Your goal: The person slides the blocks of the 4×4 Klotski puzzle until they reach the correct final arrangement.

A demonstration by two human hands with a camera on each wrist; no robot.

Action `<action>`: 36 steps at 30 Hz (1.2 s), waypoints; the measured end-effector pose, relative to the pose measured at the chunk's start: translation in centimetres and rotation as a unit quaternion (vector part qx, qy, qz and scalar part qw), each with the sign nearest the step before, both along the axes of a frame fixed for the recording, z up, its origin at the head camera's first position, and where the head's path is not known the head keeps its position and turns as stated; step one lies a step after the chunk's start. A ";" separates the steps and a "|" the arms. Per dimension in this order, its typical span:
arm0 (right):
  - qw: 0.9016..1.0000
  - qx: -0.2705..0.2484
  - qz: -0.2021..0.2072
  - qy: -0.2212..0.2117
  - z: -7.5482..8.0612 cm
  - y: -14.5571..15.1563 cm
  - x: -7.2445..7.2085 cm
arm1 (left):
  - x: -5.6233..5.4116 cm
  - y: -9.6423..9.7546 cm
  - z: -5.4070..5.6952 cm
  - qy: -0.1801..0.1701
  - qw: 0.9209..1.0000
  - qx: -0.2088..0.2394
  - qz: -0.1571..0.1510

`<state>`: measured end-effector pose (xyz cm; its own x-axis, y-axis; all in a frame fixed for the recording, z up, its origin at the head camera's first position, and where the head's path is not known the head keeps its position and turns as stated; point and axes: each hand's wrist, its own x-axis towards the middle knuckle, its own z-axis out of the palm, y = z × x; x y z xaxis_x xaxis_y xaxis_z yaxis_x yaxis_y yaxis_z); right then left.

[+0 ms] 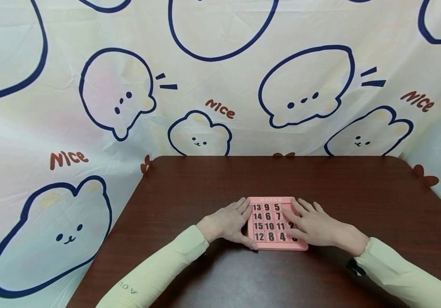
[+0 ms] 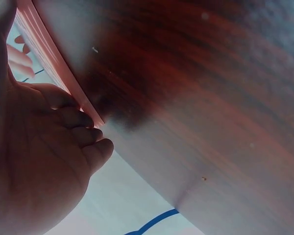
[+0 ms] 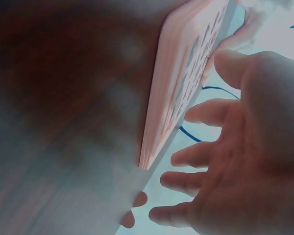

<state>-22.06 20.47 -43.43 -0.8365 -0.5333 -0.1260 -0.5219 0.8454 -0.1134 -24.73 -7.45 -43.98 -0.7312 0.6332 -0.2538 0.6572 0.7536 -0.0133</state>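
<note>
A pink sliding number puzzle (image 1: 269, 226) lies flat on the dark table, its top row showing 13, 9 and 5 from the left. My left hand (image 1: 232, 223) lies along its left side, thumb near the bottom left corner. In the left wrist view, the fingertips of that hand (image 2: 44, 147) meet the puzzle's side edge (image 2: 63, 73). My right hand (image 1: 316, 226) is over the right part, fingers spread and extended, covering part of the right column. In the right wrist view, this hand (image 3: 255, 142) holds nothing, its fingers above the number tiles (image 3: 198, 63).
The brown wooden table (image 1: 212, 184) extends around the puzzle on all sides. Behind it and to the left hangs a pale cloth (image 1: 243, 85) printed with blue-outlined bears and the word "Nice".
</note>
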 end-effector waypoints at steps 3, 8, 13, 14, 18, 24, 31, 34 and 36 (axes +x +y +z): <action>1.000 0.000 0.006 0.014 -0.1 0.4 0.9 | 0.0 -0.1 0.0 0.000 1.000 0.002 -0.001; 1.000 -0.003 0.006 0.021 -0.2 0.9 1.8 | 0.0 -0.2 0.0 0.000 1.000 0.005 -0.002; 1.000 -0.002 -0.009 -0.003 -0.4 1.0 2.0 | 0.1 -0.1 -0.1 -0.005 1.000 0.005 0.000; 1.000 -0.002 -0.010 -0.005 -0.4 1.0 2.0 | 0.1 -0.1 -0.1 -0.004 1.000 0.004 -0.001; 1.000 -0.007 -0.013 -0.004 -0.6 1.1 1.5 | -0.1 -0.1 -0.1 0.001 1.000 0.002 -0.006; 1.000 -0.011 -0.026 -0.002 -0.9 1.2 0.5 | -0.1 -0.1 -0.1 -0.002 1.000 0.001 -0.004; 1.000 -0.014 -0.027 -0.006 -0.8 1.1 -0.6 | -0.1 0.1 -0.1 0.001 1.000 -0.004 -0.003; 0.999 -0.009 -0.030 -0.013 -0.8 1.0 -1.1 | -0.1 0.1 -0.1 0.003 1.000 -0.004 -0.003; 0.999 -0.003 -0.030 -0.014 -0.7 1.0 -1.4 | -0.1 0.1 -0.1 0.003 1.000 -0.004 -0.002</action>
<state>-23.49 21.44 -44.11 -0.8629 -0.4838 -0.1463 -0.4676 0.8740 -0.1326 -24.82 -7.34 -44.09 -0.7299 0.6344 -0.2547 0.6606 0.7503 -0.0242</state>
